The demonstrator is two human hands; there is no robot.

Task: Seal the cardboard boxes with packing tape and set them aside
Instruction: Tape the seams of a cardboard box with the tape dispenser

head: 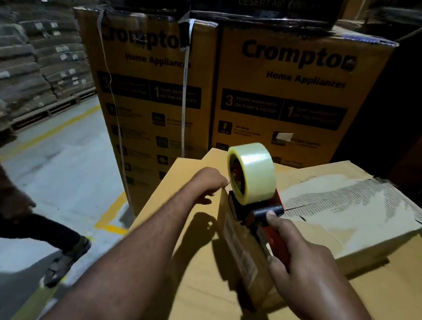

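Cardboard box under taping, laid on a larger carton's top, toward its far edge.
Judged light and stiff, top skin torn; to be lifted by its short ends. The tape dispenser is set at its left top edge, handle clasped by the right hand. The left hand is laid beside it, fingers bent; any pinch on tape cannot be told.

Warehouse aisle, dimly lit. Crompton cartons at centre, dark cartons on top; to their left, grey floor, yellow lines, palletised sacks.
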